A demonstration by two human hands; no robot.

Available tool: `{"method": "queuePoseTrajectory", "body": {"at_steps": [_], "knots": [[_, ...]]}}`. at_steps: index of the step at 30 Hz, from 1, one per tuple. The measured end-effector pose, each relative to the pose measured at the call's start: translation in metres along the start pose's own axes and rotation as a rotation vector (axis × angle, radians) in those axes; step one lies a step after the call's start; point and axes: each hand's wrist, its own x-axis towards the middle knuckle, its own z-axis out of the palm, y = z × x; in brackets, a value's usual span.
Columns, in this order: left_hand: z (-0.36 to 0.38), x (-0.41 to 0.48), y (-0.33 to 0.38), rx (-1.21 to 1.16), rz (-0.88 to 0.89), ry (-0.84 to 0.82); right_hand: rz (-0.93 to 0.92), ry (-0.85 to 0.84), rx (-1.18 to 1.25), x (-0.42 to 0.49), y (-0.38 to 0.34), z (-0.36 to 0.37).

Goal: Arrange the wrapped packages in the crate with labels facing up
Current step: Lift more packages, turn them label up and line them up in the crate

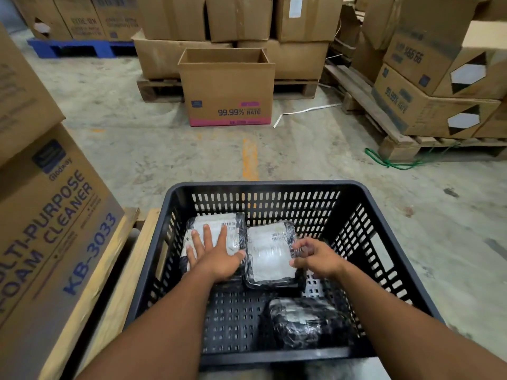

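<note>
Both grips work inside the black slotted crate (406, 223): the left hand (212, 252) lies flat with fingers spread, palm pressing the far-left wrapped package (236, 227), while the right hand (315, 256) curls its fingers around the right edge of the middle package (270, 253), pinching it lightly. These two packages lie side by side against the crate's far wall, white labels up — a third package (301, 322) sits nearer the person, its dark wrap mostly showing and its label hard to make out. Just left of the crate stands a foam-cleaner carton (55, 229).
</note>
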Motion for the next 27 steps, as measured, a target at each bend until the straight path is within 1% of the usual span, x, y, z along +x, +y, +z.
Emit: {"method": "queuePoseTrajectory", "body": {"at_steps": [5,9,13,18,21,22,26,27], "knots": [[-0.001,-0.004,0.007,-0.022,-0.016,0.070,0.092,-0.203,-0.178,-0.029,0.008,-0.015],[-0.003,-0.011,0.013,-0.065,-0.017,0.070,0.170,-0.373,-0.333,-0.044,0.019,-0.014],[-0.003,-0.019,0.020,-0.123,-0.017,0.064,0.193,-0.431,-0.424,-0.051,0.027,-0.005],[-0.001,-0.023,0.026,-0.157,-0.017,0.067,0.153,-0.330,-0.399,-0.052,0.027,-0.005],[0.001,-0.023,0.028,-0.154,-0.026,0.091,0.082,-0.279,-0.245,-0.047,0.022,-0.010],[0.002,-0.023,0.029,-0.151,-0.027,0.100,0.036,-0.232,-0.212,-0.047,0.019,-0.012],[0.006,-0.024,0.035,-0.152,-0.009,0.150,-0.169,0.076,-0.178,-0.040,0.013,-0.013],[0.007,-0.025,0.036,-0.152,0.002,0.160,-0.203,0.111,-0.172,-0.038,0.014,-0.011]]}}
